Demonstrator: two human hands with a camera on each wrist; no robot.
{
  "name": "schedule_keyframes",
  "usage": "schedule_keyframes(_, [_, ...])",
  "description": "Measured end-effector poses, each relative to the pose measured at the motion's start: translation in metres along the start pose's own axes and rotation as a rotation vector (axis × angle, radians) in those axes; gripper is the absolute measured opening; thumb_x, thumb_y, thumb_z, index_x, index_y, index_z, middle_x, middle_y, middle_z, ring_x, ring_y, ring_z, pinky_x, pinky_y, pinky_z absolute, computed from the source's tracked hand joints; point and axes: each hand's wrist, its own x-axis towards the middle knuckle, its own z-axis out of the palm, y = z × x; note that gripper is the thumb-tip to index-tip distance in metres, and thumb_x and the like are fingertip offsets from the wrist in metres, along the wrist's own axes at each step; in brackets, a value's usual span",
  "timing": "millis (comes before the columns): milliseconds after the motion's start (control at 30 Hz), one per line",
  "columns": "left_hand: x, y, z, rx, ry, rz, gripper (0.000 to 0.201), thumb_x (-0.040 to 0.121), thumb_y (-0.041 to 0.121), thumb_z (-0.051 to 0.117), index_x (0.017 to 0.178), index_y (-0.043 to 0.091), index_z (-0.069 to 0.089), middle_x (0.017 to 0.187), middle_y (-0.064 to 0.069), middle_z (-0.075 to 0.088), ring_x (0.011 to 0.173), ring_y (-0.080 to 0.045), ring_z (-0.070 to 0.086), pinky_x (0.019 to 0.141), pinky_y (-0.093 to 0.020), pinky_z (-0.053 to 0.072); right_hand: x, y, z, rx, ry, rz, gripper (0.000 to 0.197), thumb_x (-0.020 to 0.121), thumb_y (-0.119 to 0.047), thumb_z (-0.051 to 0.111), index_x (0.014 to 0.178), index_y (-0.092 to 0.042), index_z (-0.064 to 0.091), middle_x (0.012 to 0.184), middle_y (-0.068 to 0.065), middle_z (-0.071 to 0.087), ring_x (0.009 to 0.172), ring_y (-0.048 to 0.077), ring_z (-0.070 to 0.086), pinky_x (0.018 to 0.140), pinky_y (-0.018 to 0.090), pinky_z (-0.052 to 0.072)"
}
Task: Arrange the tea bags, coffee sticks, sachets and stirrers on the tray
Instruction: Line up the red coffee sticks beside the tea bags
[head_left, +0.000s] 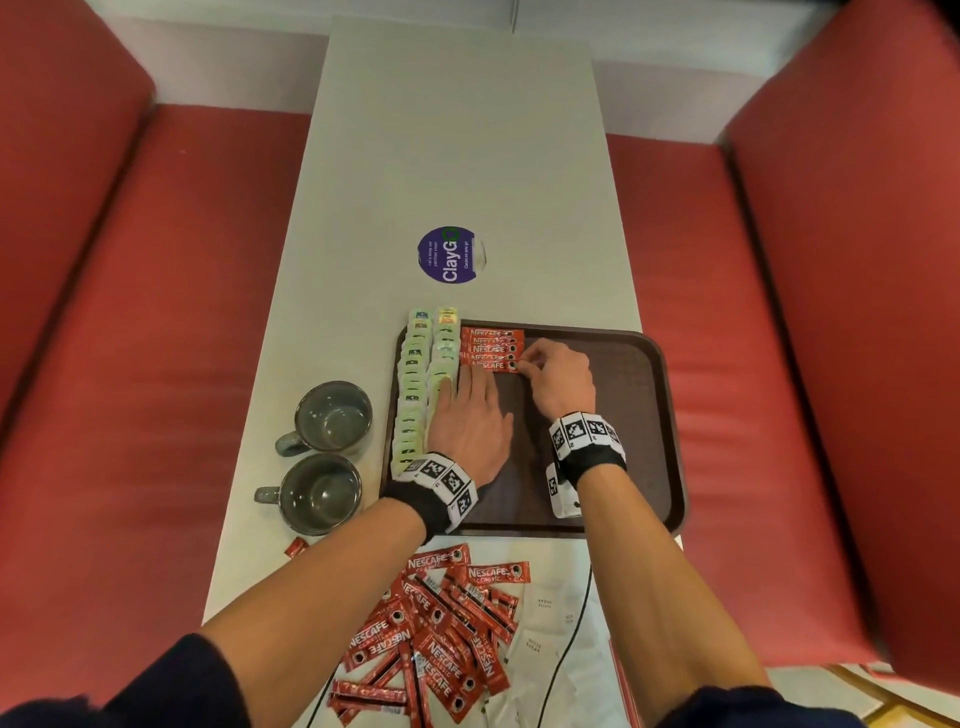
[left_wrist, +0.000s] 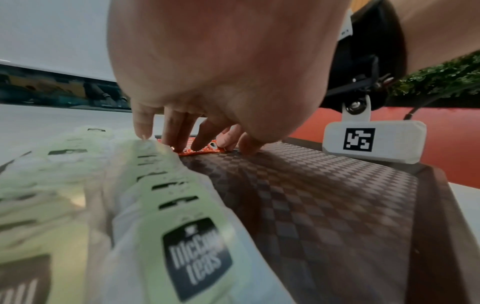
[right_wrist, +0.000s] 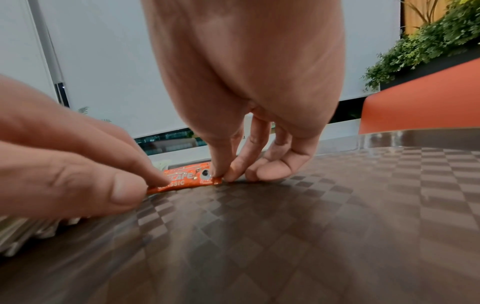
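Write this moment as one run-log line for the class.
stage: laying coffee sticks | left hand: presses nearest coffee stick | right hand: pinches its end | tray: two tea bag rows | loose sticks: off tray

Glossy checker-textured plastic tray (head_left: 649, 415)

The left hand (head_left: 470, 415) covers part of the tea bags (head_left: 415, 384) and the left end of the nearest coffee stick (right_wrist: 187, 180). The loose coffee sticks (head_left: 436, 634) run off the bottom edge. Words on the white sachets (head_left: 540, 618) are too small to read. Close tea bags look blurry in the left wrist view.
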Motion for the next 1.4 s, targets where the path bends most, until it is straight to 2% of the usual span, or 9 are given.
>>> schedule_keyframes(167, [0.005,-0.002,0.003,0.030,-0.035,-0.011,0.075,0.112,0.051,0.026,0.168,0.001,0.021,0.174,-0.020,0.026,0.163,-0.034,0.020,0.133,-0.056,0.015,0.000,-0.002,0.003,0.017,0.015,0.003,0.004,0.102,-0.032,0.073,0.104,-0.028,0.074,0.107,-0.002,0.076,0.097,0.021,0.070,0.086,0.039,0.055])
schedule_keyframes(667, [0.011,-0.003,0.007,0.032,0.028,0.015,0.073,0.113,0.048,0.025,0.165,-0.002,0.027,0.173,-0.023,0.028,0.162,-0.036,0.022,0.134,-0.052,0.014,0.006,-0.006,0.007,0.094,0.046,0.041,0.019,0.098,-0.024,0.081,0.108,-0.023,0.065,0.103,0.000,0.073,0.095,0.021,0.071,0.092,0.048,0.062])
schedule_keyframes(800, [0.009,-0.004,0.005,0.006,0.064,0.038,0.072,0.112,0.048,0.027,0.164,-0.003,0.030,0.170,-0.024,0.032,0.160,-0.036,0.027,0.133,-0.051,0.019,0.001,-0.008,0.003,0.087,0.039,0.046,0.022,0.097,-0.025,0.082,0.109,-0.023,0.064,0.105,0.001,0.074,0.098,0.022,0.071,0.093,0.049,0.062])
schedule_keyframes(900, [0.000,-0.009,-0.003,-0.038,0.113,0.077,0.067,0.112,0.045,0.032,0.158,-0.003,0.039,0.163,-0.024,0.042,0.155,-0.036,0.037,0.130,-0.049,0.027,-0.010,-0.014,-0.006,0.111,0.051,0.050,0.024,0.096,-0.027,0.083,0.111,-0.023,0.065,0.106,0.000,0.073,0.100,0.022,0.072,0.094,0.051,0.062])
schedule_keyframes(1000, [-0.019,-0.012,-0.020,-0.180,0.189,0.122,0.057,0.111,0.041,0.037,0.150,0.001,0.048,0.151,-0.020,0.053,0.142,-0.032,0.050,0.123,-0.043,0.040,-0.037,-0.026,-0.024,0.131,0.081,0.035,0.021,0.099,-0.034,0.080,0.111,-0.024,0.066,0.108,-0.002,0.072,0.101,0.021,0.071,0.094,0.050,0.061])
schedule_keyframes(1100, [-0.054,-0.017,-0.043,-0.388,0.229,0.124,0.044,0.111,0.038,0.044,0.142,0.010,0.055,0.137,-0.011,0.061,0.121,-0.024,0.060,0.099,-0.039,0.056,-0.085,-0.039,-0.041,0.125,0.080,-0.009,0.017,0.101,-0.040,0.074,0.110,-0.027,0.068,0.104,-0.007,0.071,0.101,0.018,0.069,0.093,0.047,0.060])
schedule_keyframes(1167, [-0.084,-0.023,-0.059,-0.493,0.212,0.143,0.034,0.111,0.035,0.047,0.135,0.015,0.060,0.128,-0.005,0.063,0.110,-0.020,0.062,0.090,-0.040,0.058,-0.125,-0.046,-0.051,0.141,0.044,-0.041,0.014,0.101,-0.040,0.073,0.109,-0.030,0.069,0.103,-0.010,0.072,0.100,0.016,0.069,0.093,0.045,0.060])
schedule_keyframes(1267, [-0.138,-0.039,-0.075,-0.647,0.159,0.192,0.023,0.110,0.033,0.052,0.122,0.021,0.068,0.116,0.001,0.069,0.101,-0.016,0.065,0.089,-0.042,0.058,-0.188,-0.052,-0.054,0.157,-0.043,-0.086,0.006,0.100,-0.038,0.072,0.104,-0.033,0.070,0.099,-0.012,0.073,0.100,0.014,0.070,0.094,0.045,0.061])
schedule_keyframes(1400, [-0.215,-0.067,-0.070,-0.802,0.122,0.225,0.015,0.108,0.029,0.059,0.106,0.026,0.073,0.094,0.012,0.073,0.085,-0.004,0.068,0.081,-0.035,0.061,-0.268,-0.047,-0.042,0.126,-0.120,-0.135,0.006,0.099,-0.034,0.074,0.096,-0.034,0.069,0.092,-0.014,0.074,0.096,0.013,0.071,0.090,0.043,0.062])
